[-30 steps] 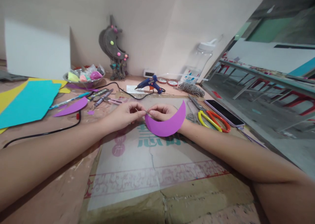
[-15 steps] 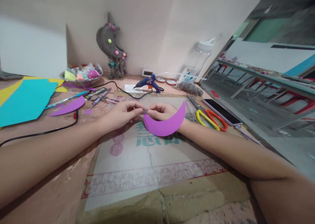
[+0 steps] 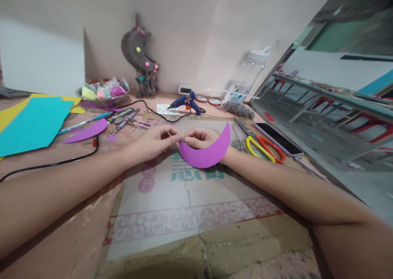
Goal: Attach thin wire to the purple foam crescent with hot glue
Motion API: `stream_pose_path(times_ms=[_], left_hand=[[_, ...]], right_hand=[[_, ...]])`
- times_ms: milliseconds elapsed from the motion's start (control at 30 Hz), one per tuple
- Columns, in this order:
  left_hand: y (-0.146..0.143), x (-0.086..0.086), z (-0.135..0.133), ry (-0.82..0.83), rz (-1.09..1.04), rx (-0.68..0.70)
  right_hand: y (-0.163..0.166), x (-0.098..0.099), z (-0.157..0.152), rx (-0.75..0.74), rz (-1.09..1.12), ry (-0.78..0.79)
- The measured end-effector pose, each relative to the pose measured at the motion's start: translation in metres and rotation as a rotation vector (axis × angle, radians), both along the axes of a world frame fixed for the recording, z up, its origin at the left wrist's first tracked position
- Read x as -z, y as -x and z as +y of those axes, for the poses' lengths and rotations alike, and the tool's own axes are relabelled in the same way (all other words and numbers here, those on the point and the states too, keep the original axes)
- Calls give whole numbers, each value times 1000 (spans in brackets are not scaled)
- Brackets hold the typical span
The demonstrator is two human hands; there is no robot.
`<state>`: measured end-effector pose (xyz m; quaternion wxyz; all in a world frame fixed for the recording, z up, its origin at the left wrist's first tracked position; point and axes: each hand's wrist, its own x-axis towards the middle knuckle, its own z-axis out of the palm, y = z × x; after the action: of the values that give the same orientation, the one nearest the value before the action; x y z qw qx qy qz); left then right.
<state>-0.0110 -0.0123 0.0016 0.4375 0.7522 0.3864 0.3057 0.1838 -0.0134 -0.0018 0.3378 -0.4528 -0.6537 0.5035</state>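
My right hand (image 3: 198,138) pinches the left tip of a purple foam crescent (image 3: 208,152) and holds it upright over a flattened cardboard sheet (image 3: 184,197). My left hand (image 3: 158,141) is closed in a pinch right against that tip, gripping a thin needle-like stick I can barely make out. The fingertips of both hands nearly touch. Both forearms rest low across the table.
Scissors with yellow and red handles (image 3: 265,148) and a phone (image 3: 278,139) lie to the right. A blue glue gun (image 3: 187,103), its black cord (image 3: 61,162), a bowl of coloured bits (image 3: 102,95), pens, teal foam sheets (image 3: 30,121) and a grey crescent ornament (image 3: 138,54) are behind and left.
The hands stay together at the crescent's tip with only small finger shifts. The view has drifted slightly.
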Motion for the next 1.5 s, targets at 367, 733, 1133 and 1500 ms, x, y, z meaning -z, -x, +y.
stream_pose_path(times_ms=[367, 733, 1133, 1500], left_hand=[[-1, 1, 3, 50, 23, -15], [-4, -2, 0, 54, 29, 32], [-1, 3, 3, -4, 14, 123], [0, -2, 0, -154, 135, 125]], right_hand=[[0, 6, -1, -60, 123, -14], [-37, -9, 31, 305, -57, -472], [-8, -55, 26, -350, -759, -607], [122, -67, 88, -513, -863, -636]])
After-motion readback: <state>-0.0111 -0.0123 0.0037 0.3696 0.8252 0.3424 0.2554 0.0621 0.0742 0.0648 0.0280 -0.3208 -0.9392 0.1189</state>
